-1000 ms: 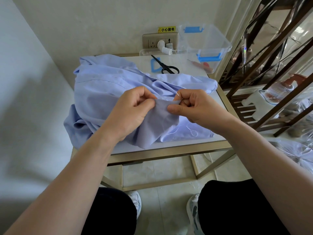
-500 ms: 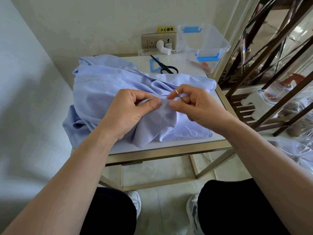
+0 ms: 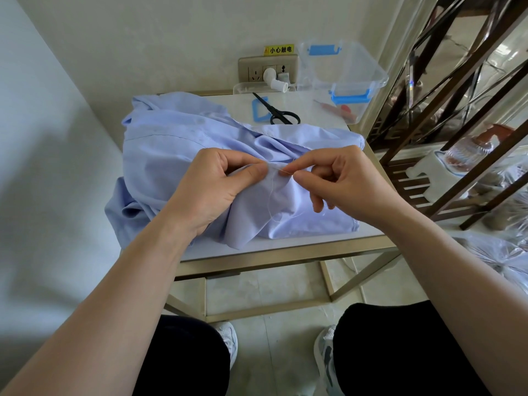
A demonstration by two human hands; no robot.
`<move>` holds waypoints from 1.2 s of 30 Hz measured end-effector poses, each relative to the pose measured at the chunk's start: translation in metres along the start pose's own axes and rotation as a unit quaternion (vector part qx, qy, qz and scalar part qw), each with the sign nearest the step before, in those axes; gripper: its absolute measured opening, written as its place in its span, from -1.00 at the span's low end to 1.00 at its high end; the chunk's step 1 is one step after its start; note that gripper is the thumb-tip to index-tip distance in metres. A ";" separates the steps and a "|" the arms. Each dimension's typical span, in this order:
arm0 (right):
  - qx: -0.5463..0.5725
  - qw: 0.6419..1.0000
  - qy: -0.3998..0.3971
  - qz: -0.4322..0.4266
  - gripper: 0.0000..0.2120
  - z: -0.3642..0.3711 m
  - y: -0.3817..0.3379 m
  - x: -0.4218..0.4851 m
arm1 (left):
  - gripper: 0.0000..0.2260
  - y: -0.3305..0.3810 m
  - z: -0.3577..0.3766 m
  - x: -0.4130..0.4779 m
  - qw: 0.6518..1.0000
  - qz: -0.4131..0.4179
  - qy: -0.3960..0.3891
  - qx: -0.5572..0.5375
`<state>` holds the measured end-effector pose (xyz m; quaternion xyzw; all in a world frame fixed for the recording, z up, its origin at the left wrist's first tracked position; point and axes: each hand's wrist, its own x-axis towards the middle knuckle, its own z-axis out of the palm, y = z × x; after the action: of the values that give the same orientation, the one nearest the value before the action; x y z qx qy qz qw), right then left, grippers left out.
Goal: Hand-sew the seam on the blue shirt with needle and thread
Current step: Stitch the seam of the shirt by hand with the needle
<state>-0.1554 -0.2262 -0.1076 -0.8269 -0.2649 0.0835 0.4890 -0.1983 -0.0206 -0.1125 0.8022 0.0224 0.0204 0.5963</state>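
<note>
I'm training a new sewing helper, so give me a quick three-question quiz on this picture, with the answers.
1. True or false: the scissors lie on top of the blue shirt.
2. What does the left hand pinch? A) a button B) shirt fabric C) the scissors
3. Fill in: the needle is held by the ___ hand.
Key: 1 false, they lie on the table behind it. 2 B. 3 right hand.
</note>
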 end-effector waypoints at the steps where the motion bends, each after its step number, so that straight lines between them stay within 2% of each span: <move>1: 0.002 1.000 -0.005 0.000 -0.82 0.000 0.000 0.000 | -0.88 0.000 0.000 0.000 1.000 0.001 -0.002 0.000; 15: 0.000 1.000 -0.030 -0.001 -0.77 0.001 0.000 0.000 | -0.89 0.001 0.000 -0.001 1.000 0.016 -0.020 -0.002; 20: -0.010 0.996 -0.085 0.033 -0.47 0.003 -0.002 0.002 | -0.84 -0.001 0.000 -0.001 0.998 0.044 -0.021 0.047; 22: -0.006 0.993 -0.109 0.042 -0.52 0.005 -0.001 0.003 | -0.85 -0.001 0.000 -0.001 0.997 0.051 -0.027 0.056; 27: 0.001 0.992 -0.109 0.058 -0.83 0.007 0.002 0.005 | -0.86 -0.002 -0.001 -0.001 0.996 0.061 -0.013 0.062; 36: -0.004 0.993 -0.106 0.058 -0.92 0.011 0.004 0.006 | -0.95 0.000 0.002 -0.002 0.993 0.064 -0.004 0.103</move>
<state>-0.1529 -0.2158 -0.1160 -0.8290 -0.2675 0.1976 0.4497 -0.1999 -0.0227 -0.1132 0.8593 -0.0296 0.0533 0.5079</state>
